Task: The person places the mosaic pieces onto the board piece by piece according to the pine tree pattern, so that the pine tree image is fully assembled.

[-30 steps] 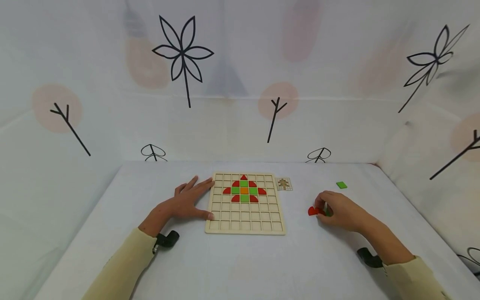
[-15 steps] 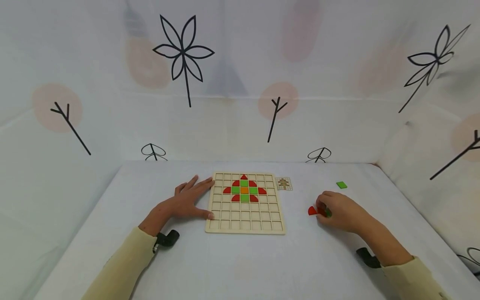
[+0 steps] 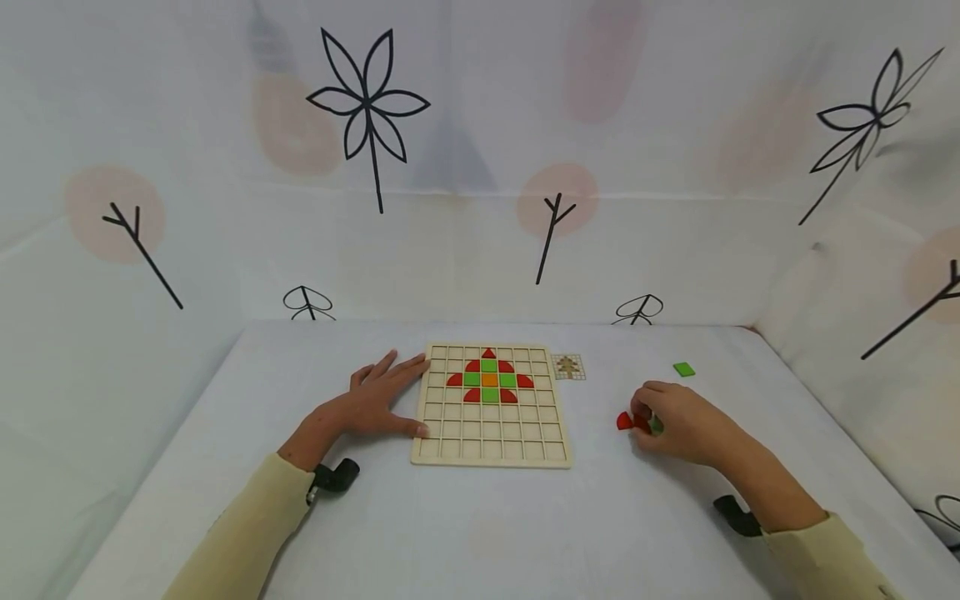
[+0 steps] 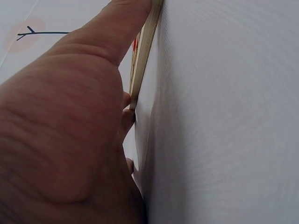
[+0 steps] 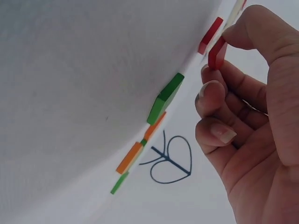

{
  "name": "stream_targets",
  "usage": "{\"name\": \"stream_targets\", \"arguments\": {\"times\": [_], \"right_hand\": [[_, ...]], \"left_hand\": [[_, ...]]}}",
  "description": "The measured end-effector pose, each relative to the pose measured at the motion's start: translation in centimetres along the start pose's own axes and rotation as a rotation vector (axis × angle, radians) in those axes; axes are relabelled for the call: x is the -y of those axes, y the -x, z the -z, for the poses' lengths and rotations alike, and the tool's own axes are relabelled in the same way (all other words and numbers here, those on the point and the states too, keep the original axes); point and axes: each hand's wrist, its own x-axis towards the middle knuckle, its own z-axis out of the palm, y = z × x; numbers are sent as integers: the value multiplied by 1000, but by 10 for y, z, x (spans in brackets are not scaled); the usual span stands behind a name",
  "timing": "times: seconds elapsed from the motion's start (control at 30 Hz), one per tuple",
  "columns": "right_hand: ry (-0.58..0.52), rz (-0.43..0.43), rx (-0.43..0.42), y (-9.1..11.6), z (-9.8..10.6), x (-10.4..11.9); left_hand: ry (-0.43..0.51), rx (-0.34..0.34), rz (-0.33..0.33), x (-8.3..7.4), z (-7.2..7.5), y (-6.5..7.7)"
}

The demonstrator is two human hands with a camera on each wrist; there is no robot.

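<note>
A wooden grid board point(image 3: 491, 433) carries a pattern of red, green and orange tiles in its upper half. My left hand point(image 3: 375, 402) lies spread at its left edge, thumb and fingertips touching the rim; the left wrist view shows the thumb point(image 4: 107, 37) against the board's side. Right of the board, my right hand point(image 3: 682, 423) pinches a red tile point(image 5: 217, 53) between thumb and index finger, its other fingers curled loosely. A second red tile point(image 3: 624, 422) lies just left of those fingertips. Partly hidden behind the hand is a green tile point(image 3: 657, 426).
A small card with a tree pattern point(image 3: 568, 367) lies at the board's upper right. Farther right sits a single green tile point(image 3: 683, 369). The right wrist view also shows an orange tile point(image 5: 129, 158) among the loose pieces on the white cloth point(image 3: 480, 533).
The left hand and board hold still. The right hand stays nearly in place, while the red tile in its fingers shifts and tilts slightly.
</note>
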Motion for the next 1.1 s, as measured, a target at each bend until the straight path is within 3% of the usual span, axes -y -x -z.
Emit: {"name": "stream_targets", "arguments": {"times": [0.6,1.1], "right_hand": [[11,112,-57,-24,4,40],[-72,188,-1,-58,0,68]], "left_hand": [[-27,-15,-13,3,-3,-1],[-21,-17,-14,1,-2,1]]}}
